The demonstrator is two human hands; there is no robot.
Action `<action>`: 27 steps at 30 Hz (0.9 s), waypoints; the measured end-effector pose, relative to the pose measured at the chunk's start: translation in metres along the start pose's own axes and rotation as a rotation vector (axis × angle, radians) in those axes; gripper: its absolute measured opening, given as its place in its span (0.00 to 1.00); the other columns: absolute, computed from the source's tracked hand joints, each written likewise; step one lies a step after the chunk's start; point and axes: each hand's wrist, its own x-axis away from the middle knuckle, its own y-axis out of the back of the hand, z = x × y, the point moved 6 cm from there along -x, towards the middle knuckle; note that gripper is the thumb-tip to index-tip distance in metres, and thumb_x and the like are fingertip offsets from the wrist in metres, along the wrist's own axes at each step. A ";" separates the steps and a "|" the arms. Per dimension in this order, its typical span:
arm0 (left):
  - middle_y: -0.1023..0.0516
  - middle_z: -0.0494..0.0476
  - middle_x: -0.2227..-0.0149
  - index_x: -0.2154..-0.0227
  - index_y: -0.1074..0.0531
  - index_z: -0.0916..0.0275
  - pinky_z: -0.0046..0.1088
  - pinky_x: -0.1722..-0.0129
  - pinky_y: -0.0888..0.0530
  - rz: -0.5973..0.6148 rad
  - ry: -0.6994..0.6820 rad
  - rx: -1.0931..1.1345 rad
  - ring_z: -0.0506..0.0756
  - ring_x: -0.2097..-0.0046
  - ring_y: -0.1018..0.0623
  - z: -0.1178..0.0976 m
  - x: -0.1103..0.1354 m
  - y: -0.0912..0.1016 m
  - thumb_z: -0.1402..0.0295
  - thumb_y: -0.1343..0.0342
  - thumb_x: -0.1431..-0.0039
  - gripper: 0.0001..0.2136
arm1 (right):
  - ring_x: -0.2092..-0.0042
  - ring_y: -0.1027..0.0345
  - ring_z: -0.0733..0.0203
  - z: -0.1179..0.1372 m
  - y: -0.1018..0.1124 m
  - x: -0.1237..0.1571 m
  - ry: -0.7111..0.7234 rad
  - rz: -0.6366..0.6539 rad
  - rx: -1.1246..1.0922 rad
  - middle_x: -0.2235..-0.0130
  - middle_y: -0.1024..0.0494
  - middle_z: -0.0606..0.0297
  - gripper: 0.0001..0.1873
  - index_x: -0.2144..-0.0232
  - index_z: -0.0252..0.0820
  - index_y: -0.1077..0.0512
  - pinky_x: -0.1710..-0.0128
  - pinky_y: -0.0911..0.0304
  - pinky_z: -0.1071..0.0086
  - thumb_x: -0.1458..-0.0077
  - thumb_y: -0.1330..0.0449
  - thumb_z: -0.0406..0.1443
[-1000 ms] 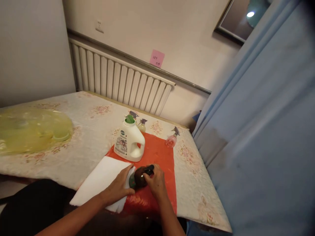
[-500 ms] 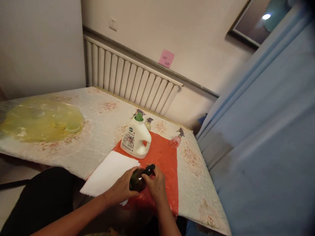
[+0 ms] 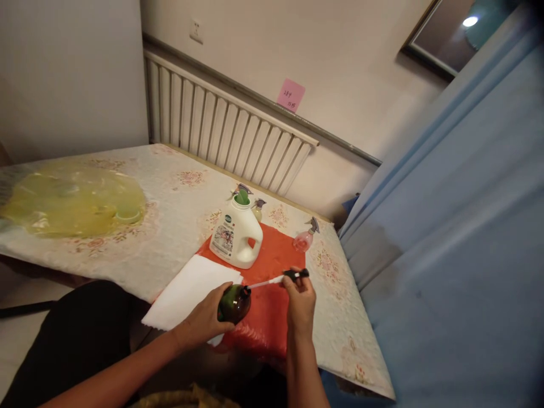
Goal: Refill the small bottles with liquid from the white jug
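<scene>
My left hand (image 3: 203,317) is wrapped round a dark green bottle (image 3: 234,304), which is tilted with its neck toward the right. Between the fingers of my right hand (image 3: 301,303) is a black pump head (image 3: 296,275) with a white shaft and a thin clear tube. The tube's end reaches the bottle's mouth; whether some of it is still inside I cannot tell. Beyond my hands a large white jug (image 3: 238,238) stands upright without its cap, something green showing in its opening. Under the bottle lies a red plastic sheet (image 3: 276,255), and white paper (image 3: 191,292) is beside it.
A pink spray bottle (image 3: 303,241) stands at the right, and a small yellowish spray bottle (image 3: 257,211) is partly behind the jug. A yellow plastic bag (image 3: 76,201) spreads over the table's left side. A blue curtain (image 3: 446,226) hangs along the right.
My right hand has moved right and slightly up, drawing the pump head away from the bottle, so its tube now shows. My left hand keeps its hold on the bottle.
</scene>
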 end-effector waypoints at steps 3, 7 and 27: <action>0.35 0.65 0.38 0.38 0.46 0.61 0.45 0.37 0.38 -0.008 0.016 -0.009 0.65 0.37 0.34 0.003 0.002 0.004 0.71 0.37 0.58 0.42 | 0.59 0.26 0.57 -0.010 0.022 -0.016 0.002 -0.083 -0.016 0.60 0.21 0.59 0.25 0.55 0.38 0.29 0.62 0.29 0.67 0.55 0.35 0.44; 0.34 0.64 0.40 0.38 0.47 0.61 0.44 0.38 0.36 -0.026 0.046 0.010 0.65 0.39 0.32 0.004 0.003 0.012 0.70 0.37 0.57 0.41 | 0.66 0.27 0.60 -0.035 0.032 -0.031 0.005 -0.010 0.241 0.66 0.21 0.63 0.23 0.59 0.38 0.28 0.68 0.32 0.70 0.53 0.39 0.48; 0.32 0.63 0.41 0.39 0.46 0.60 0.48 0.40 0.34 -0.111 0.101 0.030 0.66 0.41 0.30 0.009 0.006 0.045 0.68 0.38 0.57 0.40 | 0.76 0.33 0.60 -0.118 0.008 -0.048 -0.020 0.128 0.830 0.82 0.26 0.71 0.07 0.83 0.45 0.30 0.76 0.45 0.72 0.61 0.37 0.40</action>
